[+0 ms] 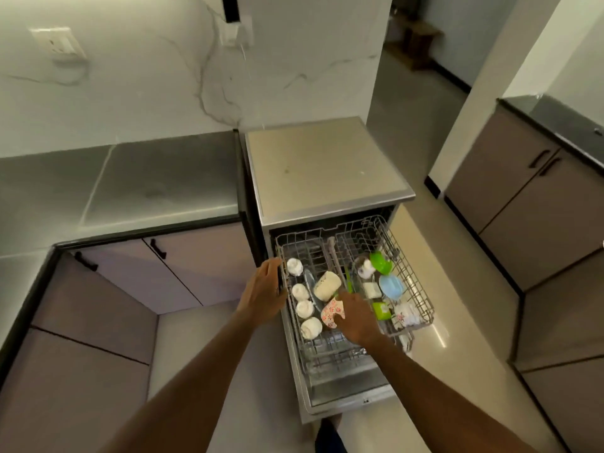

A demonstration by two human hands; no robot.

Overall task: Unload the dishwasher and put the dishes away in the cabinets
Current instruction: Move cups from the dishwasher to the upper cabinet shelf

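Note:
The dishwasher (327, 178) stands open with its upper wire rack (421, 289) pulled out. My left hand (266, 292) grips the rack's left edge. My right hand (354, 317) is closed on a white mug with a red flower pattern (330, 313) near the rack's middle. Along the left side sit several small white cups (305, 308). A cream mug (327, 285) lies tilted behind the floral mug. On the right are a green bowl (380, 262), a light blue lid (391, 286), a green cup (381, 310) and a clear glass (407, 313).
A grey counter (130, 188) runs on the left, with closed lower cabinets (183, 269) under it. More closed cabinets (536, 197) stand on the right across a pale floor (434, 276). The lowered dishwasher door (343, 400) juts out below the rack.

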